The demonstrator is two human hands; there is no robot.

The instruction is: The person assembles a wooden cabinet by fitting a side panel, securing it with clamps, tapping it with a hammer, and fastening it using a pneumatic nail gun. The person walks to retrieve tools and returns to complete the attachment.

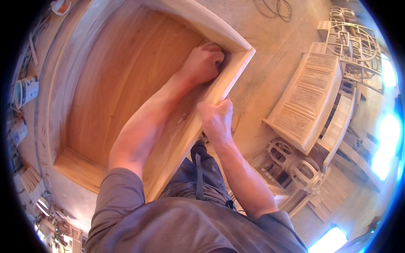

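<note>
At the far left a tin can (pixel 26 90) with a pale label lay on its side among wood offcuts (pixel 30 182) and clutter along the edge of the work area. Next to it stood a large, shallow wooden frame (pixel 126 80), bare and unvarnished, with a smooth recessed panel and raised moulded rails round it; it filled the left and middle of the view and tilted toward the person.

The left hand (pixel 202 63) reached across the panel into the frame's upper right corner, its fingers curled and pressed against the inner face of the right-hand rail (pixel 230 82). Whether anything lay under the fingers could not be told, as the knuckles hid the palm. The left forearm crossed over the panel and covered part of it. The right hand (pixel 217 120) was just beside, closed in a grip round the outer edge of the same rail, thumb on top.

Below the hands the person's grey sleeves and dusty dark trousers (pixel 198 177) blocked the lower end of the rail.

Further right, on the sawdust-strewn floor (pixel 270 46), a carved panelled bench-like piece (pixel 306 99) stood well apart from the frame, with carved openwork pieces (pixel 295 164) near it and lattice frames (pixel 354 42) behind. Coiled cable (pixel 274 8) lay at the top.
</note>
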